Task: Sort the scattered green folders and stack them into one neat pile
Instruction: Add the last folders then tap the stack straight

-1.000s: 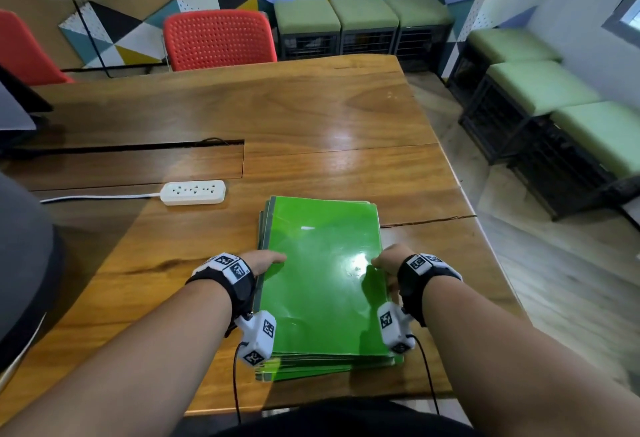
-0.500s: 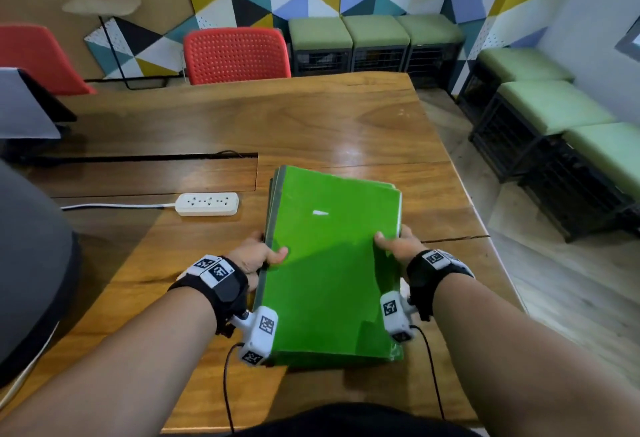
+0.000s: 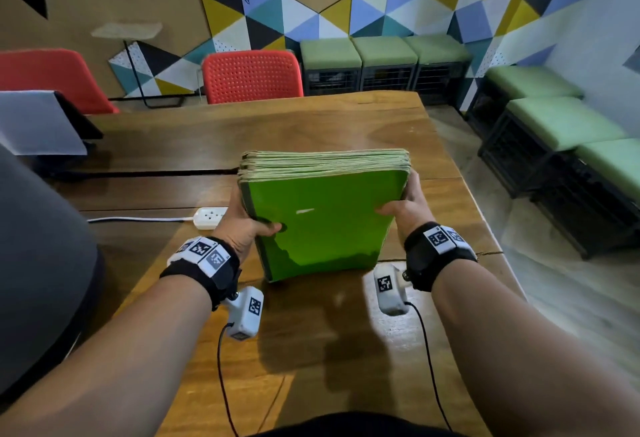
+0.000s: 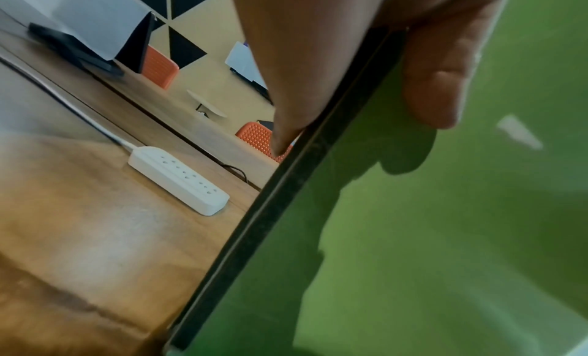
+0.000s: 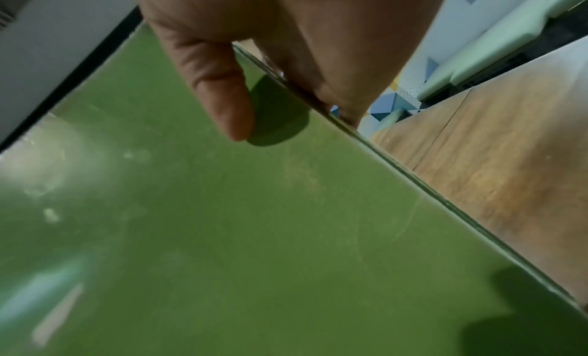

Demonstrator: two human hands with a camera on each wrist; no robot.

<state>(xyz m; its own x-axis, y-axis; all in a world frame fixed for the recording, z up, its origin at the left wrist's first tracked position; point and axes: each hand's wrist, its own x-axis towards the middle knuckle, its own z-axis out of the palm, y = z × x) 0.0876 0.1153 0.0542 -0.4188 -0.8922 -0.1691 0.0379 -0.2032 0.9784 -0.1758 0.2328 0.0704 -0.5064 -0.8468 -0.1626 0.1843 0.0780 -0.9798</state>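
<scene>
Left hand [image 3: 247, 225] and right hand [image 3: 403, 206] each clamp a side edge of the folders [image 3: 325, 222], thumbs on the front cover, fingers behind. Held so, the pile stands tilted at frame centre, its bottom edge seemingly on the counter [image 3: 311, 350], likely to knock edges flush. A power strip [image 3: 210, 217] lies left.
</scene>
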